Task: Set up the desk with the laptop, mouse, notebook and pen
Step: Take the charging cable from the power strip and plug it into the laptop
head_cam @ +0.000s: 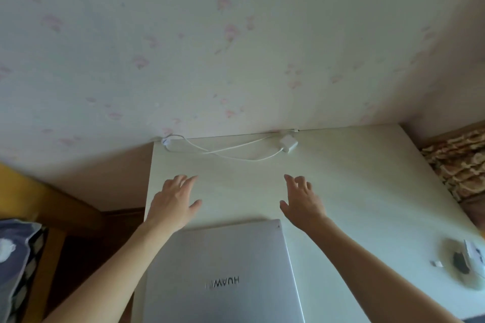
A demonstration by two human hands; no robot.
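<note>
A silver laptop, lid closed, lies flat on the white desk near its front edge. Both my hands hover over the desk just beyond the laptop's far edge. My left hand is open with fingers spread, past the laptop's far left corner. My right hand is open too, past the far right corner. Neither hand touches the laptop. A mouse lies at the desk's right edge, blurred. I see no notebook or pen.
A white charger block with its cable lies along the back of the desk against the wallpapered wall. A small white piece sits beside the mouse. A wooden frame and bedding are to the left, below the desk.
</note>
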